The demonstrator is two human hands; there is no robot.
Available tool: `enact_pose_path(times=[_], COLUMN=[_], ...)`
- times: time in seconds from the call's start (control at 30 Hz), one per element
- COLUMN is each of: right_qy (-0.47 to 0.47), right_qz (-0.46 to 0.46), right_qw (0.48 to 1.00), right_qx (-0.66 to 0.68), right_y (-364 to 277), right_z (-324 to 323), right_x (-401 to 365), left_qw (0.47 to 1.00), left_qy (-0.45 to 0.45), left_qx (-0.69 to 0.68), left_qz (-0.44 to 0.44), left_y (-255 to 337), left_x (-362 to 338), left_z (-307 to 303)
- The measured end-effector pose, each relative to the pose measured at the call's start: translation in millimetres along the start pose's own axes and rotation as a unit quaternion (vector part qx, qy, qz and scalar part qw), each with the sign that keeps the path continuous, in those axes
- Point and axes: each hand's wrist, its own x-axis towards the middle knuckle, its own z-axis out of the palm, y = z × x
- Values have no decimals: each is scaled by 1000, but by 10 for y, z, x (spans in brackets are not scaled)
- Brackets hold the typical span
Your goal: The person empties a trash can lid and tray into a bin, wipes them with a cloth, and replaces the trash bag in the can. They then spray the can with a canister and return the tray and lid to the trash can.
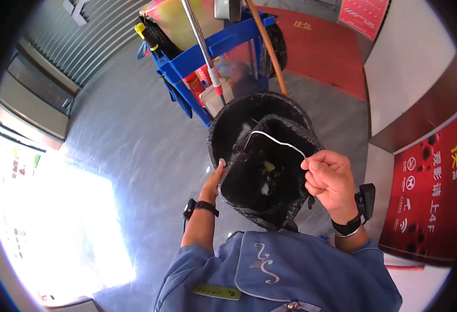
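My right hand (330,179) pinches one end of a thin white string (280,142), which stretches left above a small bin lined with a black bag (254,213). At the bin's left side is my left hand (214,184), its thumb near the rim and its other fingers hidden behind the wall. A yellowish scrap (269,166) and some pale bits lie inside this bin. Just beyond it, partly covered by it, stands a larger round bin with a black liner (222,127).
A blue cleaning cart (187,62) holds a spray bottle, a metal pole (200,36) and a wooden handle (267,44). A red mat (322,60) lies behind. To the right is a red poster board (426,192); bright light falls at left.
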Motion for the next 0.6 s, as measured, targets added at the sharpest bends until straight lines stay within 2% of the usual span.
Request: enact_pose_path(times=[0.07, 0.13, 0.27, 0.6], right_qy=[-30, -54, -72, -127], right_qz=[31, 59, 63, 27], right_qw=[999, 996, 995, 984], right_qx=[14, 31, 35, 124], right_y=[12, 9, 25, -78], right_z=[-89, -130, -178, -354], right_x=[293, 554, 771, 1079], left_qw=[986, 978, 975, 974], left_qy=[-70, -64, -52, -63], left_qx=[-151, -197, -213, -203], left_qz=[-23, -11, 20, 71], left_y=[-342, -393, -261, 242], left_x=[123, 72, 139, 375], left_z=[-223, -47, 159, 176])
